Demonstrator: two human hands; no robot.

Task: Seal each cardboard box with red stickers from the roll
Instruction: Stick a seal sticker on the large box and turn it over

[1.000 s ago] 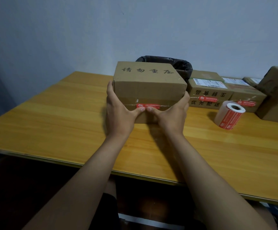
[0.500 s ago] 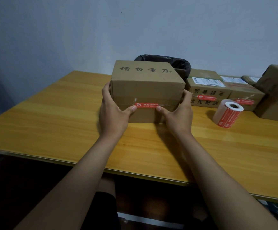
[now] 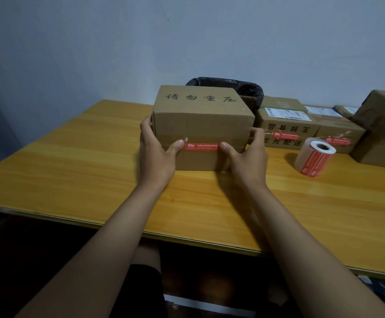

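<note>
- The brown cardboard box with black brush characters on top point(image 3: 200, 125) sits on the yellow wood-grain table point(image 3: 76, 161), held between both hands.
- Left hand point(image 3: 156, 154) cups the box's left side: the fingers wrap back along that side wall and the thumb lies flat on the front face, tip right at the left end of the red rectangular sticker with white print point(image 3: 202, 146).
- Right hand point(image 3: 247, 158) mirrors it on the other side, fingers curled round the right front corner, thumb tip touching the sticker's right end. So the sticker sits between the two thumbs, over the taped seam on the front.
- The white roll of red stickers point(image 3: 314, 158) lies on its side on the table, well off to the right of the right hand's fingers.
- Past those fingers, further right and back, is a row of smaller brown cardboard boxes with printed labels point(image 3: 285, 127), two showing red stickers.
- Behind the held box, beyond the fingertips, there's a black bag-lined bin point(image 3: 249, 90).
</note>
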